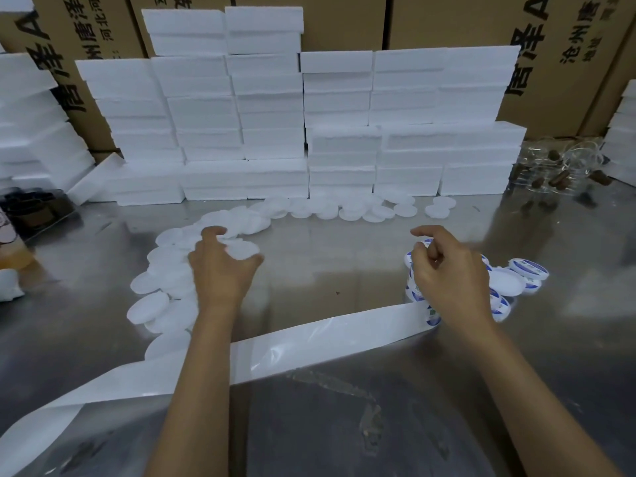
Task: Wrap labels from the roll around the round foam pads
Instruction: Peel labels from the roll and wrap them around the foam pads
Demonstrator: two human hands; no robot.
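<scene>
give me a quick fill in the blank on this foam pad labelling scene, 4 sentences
1. The left hand grips a plain round foam pad from the ____ pile.
2. The labelled pads lie under and beside the ____ hand.
3. The white backing strip runs across the ____ table.
4. Behind the pads, white foam blocks stand stacked in front of ____ boxes.

Missing words: unlabelled; right; metal; cardboard
</scene>
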